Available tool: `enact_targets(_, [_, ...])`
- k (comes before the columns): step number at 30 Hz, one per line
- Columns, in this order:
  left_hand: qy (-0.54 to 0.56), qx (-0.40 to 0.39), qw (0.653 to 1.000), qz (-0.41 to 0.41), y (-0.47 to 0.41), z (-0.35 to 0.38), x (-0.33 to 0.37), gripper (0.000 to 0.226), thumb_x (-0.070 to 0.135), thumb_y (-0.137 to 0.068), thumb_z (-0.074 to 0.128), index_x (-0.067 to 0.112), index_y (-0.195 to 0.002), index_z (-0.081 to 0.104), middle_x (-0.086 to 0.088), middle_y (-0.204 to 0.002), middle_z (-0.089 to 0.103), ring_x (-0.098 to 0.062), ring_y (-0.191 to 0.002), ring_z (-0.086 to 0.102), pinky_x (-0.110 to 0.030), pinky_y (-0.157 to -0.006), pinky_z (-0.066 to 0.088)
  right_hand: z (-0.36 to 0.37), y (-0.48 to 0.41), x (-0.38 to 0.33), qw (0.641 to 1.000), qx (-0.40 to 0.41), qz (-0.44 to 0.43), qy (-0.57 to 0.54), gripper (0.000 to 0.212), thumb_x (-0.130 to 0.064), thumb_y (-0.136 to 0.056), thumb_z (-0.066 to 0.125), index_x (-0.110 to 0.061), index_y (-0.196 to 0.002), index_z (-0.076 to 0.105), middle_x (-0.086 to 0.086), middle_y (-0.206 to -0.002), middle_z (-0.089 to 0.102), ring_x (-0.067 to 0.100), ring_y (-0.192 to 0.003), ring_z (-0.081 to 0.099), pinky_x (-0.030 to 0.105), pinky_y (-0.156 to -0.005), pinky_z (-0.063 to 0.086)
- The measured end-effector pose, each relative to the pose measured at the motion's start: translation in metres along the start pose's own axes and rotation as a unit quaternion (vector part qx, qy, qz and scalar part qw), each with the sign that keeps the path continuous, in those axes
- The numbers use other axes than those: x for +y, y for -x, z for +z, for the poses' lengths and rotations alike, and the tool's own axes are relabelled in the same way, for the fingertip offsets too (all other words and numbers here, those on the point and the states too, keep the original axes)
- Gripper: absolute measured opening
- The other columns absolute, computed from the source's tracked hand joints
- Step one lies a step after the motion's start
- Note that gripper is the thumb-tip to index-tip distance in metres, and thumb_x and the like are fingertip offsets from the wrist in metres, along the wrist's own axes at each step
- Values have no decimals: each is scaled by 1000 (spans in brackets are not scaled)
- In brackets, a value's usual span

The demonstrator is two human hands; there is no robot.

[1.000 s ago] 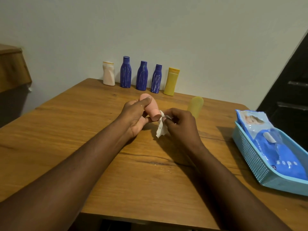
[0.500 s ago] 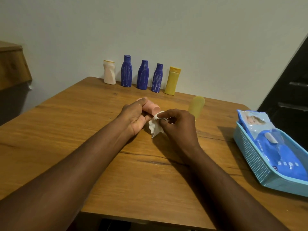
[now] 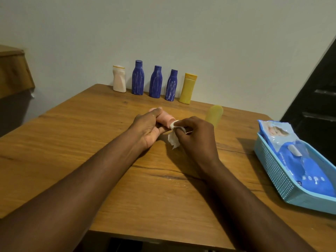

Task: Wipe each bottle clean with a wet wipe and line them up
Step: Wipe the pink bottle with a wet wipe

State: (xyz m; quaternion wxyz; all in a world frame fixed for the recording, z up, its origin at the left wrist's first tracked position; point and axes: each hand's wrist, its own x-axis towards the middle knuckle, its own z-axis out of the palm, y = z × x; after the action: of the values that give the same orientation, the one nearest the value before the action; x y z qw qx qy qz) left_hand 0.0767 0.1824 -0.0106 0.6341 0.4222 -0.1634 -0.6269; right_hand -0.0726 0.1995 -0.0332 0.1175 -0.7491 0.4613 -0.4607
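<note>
A wooden table (image 3: 91, 142), its top crossed by a dark crack (image 3: 163, 172), carries a light blue basket (image 3: 272, 171) at its right edge. Far to the left of the basket, along the back edge by the wall, five bottles stand upright in a row: a yellow bottle (image 3: 188, 89) nearest the basket, then three blue bottles (image 3: 171, 86) (image 3: 155, 82) (image 3: 138, 79) and a cream bottle (image 3: 119, 81) farthest from it. A pale yellow bottle (image 3: 214, 114) sits between that row and the basket, its lower part hidden.
</note>
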Motion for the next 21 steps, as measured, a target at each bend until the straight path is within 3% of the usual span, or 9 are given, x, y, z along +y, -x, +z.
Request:
enact_targets(4, [-11, 0, 1000, 5, 1, 2, -4, 46, 4, -101, 63, 6, -145, 48, -27, -127, 63, -34, -100, 72, -44, -63, 66, 1, -1, -3, 1000, 8, -28, 3, 20, -18, -90, 74, -18, -110, 78, -3, -105, 71, 8, -93, 65, 36, -81, 60])
enact_targets(7, [-2, 12, 1000, -1, -4, -2, -3, 50, 6, -100, 65, 9, -146, 46, -27, -131, 62, -35, -108, 71, -49, -76, 67, 4, 1, -5, 998, -51, -33, 31, 23, -25, -91, 71, -19, -111, 78, -2, -105, 72, 10, -93, 65, 38, -80, 59])
enact_targets(10, [5, 6, 1000, -4, -5, -3, 0, 51, 3, -100, 64, 10, -147, 44, -27, -137, 58, -38, -117, 68, -58, -89, 62, 2, 0, -1, 998, -48, 4, 38, 22, -19, -91, 71, -17, -112, 78, -2, -105, 74, 8, -90, 64, 37, -81, 59])
enact_targets(15, [-5, 1, 1000, 6, 0, 3, -3, 47, 1, -101, 61, 8, -146, 50, -27, -135, 58, -35, -107, 69, -53, -79, 63, -2, -1, -1, 1000, 17, -10, 2, 20, -16, -90, 73, -16, -110, 78, -2, -102, 73, 7, -90, 65, 35, -81, 60])
enact_targets(21, [-4, 2, 1000, -3, -4, -3, 0, 51, 1, -99, 64, 10, -147, 47, -27, -136, 58, -38, -115, 68, -55, -78, 64, 1, -1, -2, 998, -42, 0, 36, 23, -17, -91, 72, -15, -113, 77, 1, -104, 74, 10, -91, 66, 38, -82, 59])
